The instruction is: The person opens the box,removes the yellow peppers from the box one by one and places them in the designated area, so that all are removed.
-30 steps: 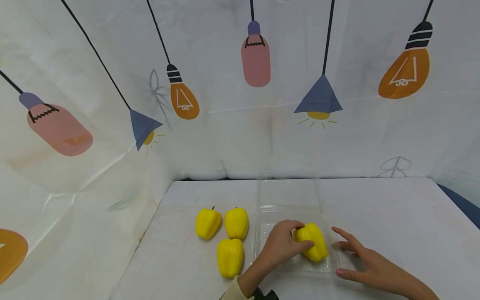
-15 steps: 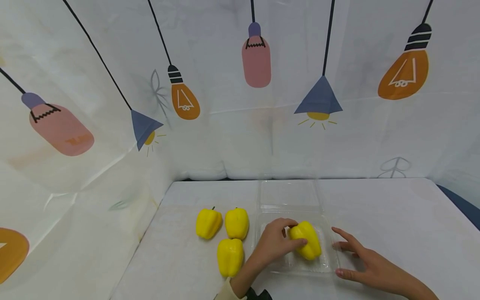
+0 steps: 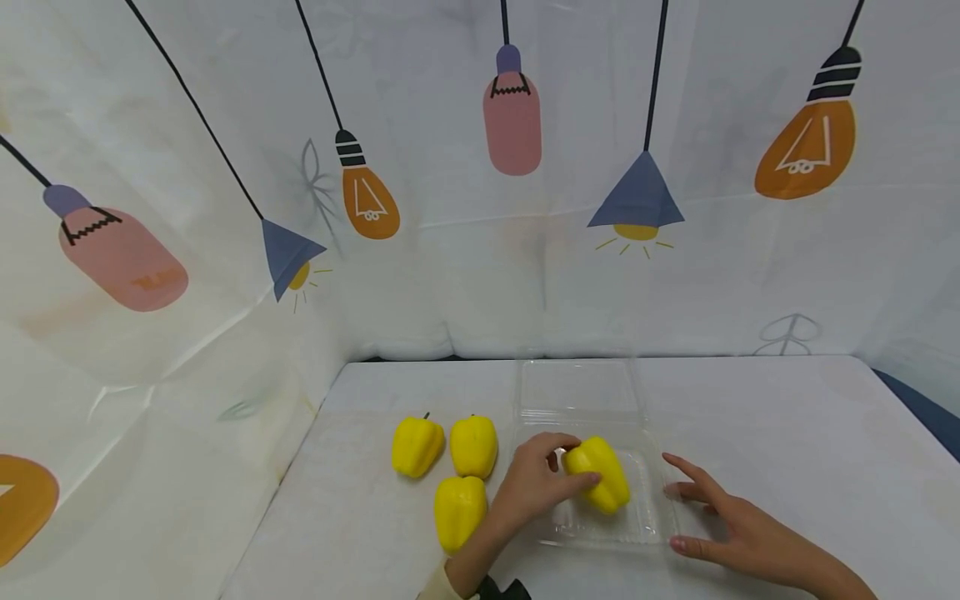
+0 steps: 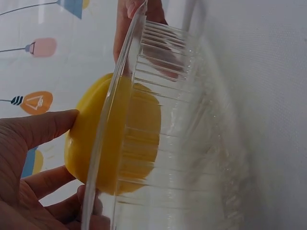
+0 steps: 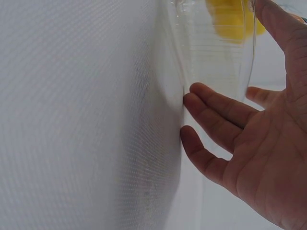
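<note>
My left hand (image 3: 536,479) grips a yellow bell pepper (image 3: 602,475) between thumb and fingers, over the base of a clear plastic clamshell box (image 3: 645,521). In the left wrist view the lower part of the pepper (image 4: 139,139) shows through the box's ribbed wall, below the rim. The box's lid (image 3: 577,387) lies folded back, away from me. My right hand (image 3: 738,533) is at the box's right side with fingers spread, thumb and fingertips right at the edge. In the right wrist view its fingers (image 5: 211,112) extend along the box wall near the table.
Left of the box, three more yellow bell peppers sit on the white table (image 3: 787,433): one at the back left (image 3: 417,447), one beside it (image 3: 473,447) and one nearer (image 3: 460,512), close to my left forearm. A printed curtain (image 3: 450,283) hangs behind the table.
My left hand has moved left with the pepper, from the right part of the box base toward its middle. The right hand and the other peppers have stayed in place.
</note>
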`<state>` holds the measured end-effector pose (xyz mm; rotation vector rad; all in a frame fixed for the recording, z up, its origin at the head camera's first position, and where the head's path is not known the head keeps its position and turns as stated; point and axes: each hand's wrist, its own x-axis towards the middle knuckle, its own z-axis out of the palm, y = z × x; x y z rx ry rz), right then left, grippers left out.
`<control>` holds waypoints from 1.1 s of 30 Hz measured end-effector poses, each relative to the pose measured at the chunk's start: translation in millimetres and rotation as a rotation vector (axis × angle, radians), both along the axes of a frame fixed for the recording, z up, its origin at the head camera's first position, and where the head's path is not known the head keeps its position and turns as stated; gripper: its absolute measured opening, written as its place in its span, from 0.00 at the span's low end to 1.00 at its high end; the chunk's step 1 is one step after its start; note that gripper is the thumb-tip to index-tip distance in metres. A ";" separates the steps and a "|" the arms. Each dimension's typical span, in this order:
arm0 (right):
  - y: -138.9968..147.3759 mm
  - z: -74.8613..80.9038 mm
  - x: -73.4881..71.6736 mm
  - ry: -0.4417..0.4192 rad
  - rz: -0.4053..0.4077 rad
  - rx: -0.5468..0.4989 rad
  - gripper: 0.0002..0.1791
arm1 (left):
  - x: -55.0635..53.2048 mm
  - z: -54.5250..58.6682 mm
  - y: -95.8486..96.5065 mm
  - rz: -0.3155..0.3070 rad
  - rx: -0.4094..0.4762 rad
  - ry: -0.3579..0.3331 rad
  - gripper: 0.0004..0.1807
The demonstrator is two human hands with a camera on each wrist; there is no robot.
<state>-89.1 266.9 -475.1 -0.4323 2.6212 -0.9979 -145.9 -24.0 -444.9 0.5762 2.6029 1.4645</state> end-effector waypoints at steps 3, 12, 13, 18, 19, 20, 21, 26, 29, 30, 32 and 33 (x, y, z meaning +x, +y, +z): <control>0.0 -0.6 -0.5 -0.009 -0.001 -0.008 0.50 | -0.8 0.8 -4.6 0.003 -0.005 0.014 0.24; -0.6 0.4 -0.8 -0.023 -0.009 -0.027 0.51 | -0.9 2.1 -17.7 0.031 0.023 0.029 0.23; -0.7 0.5 -0.8 -0.022 -0.008 -0.029 0.51 | -0.8 2.6 -18.8 0.034 0.028 0.025 0.23; -1.0 0.7 -0.1 -0.019 -0.015 -0.018 0.51 | 0.2 5.0 -23.8 0.046 0.029 0.004 0.22; -0.9 0.5 0.2 -0.019 -0.017 -0.016 0.51 | 0.4 5.6 -24.8 0.047 0.028 0.001 0.22; -0.9 0.4 0.2 -0.020 -0.018 -0.013 0.51 | 0.5 6.1 -25.7 0.046 0.029 0.001 0.22; -0.9 0.4 0.1 -0.022 -0.020 -0.013 0.51 | 0.6 6.4 -26.7 0.047 0.030 0.003 0.22; -0.9 -0.6 -1.4 -0.035 -0.004 -0.015 0.50 | 1.0 6.8 -31.8 0.058 0.039 0.015 0.22; -0.7 -1.6 -2.0 -0.038 0.003 -0.018 0.50 | 0.9 6.3 -34.9 0.067 0.044 0.014 0.22; -0.5 -1.9 -2.1 -0.039 0.004 -0.019 0.50 | 0.8 6.1 -35.8 0.071 0.045 0.009 0.22; -0.1 -2.3 -2.0 -0.038 0.004 -0.021 0.51 | 0.6 6.1 -37.6 0.078 0.042 0.003 0.22; 0.1 -2.4 -2.0 -0.038 0.004 -0.021 0.51 | 0.4 6.1 -38.4 0.079 0.046 0.003 0.22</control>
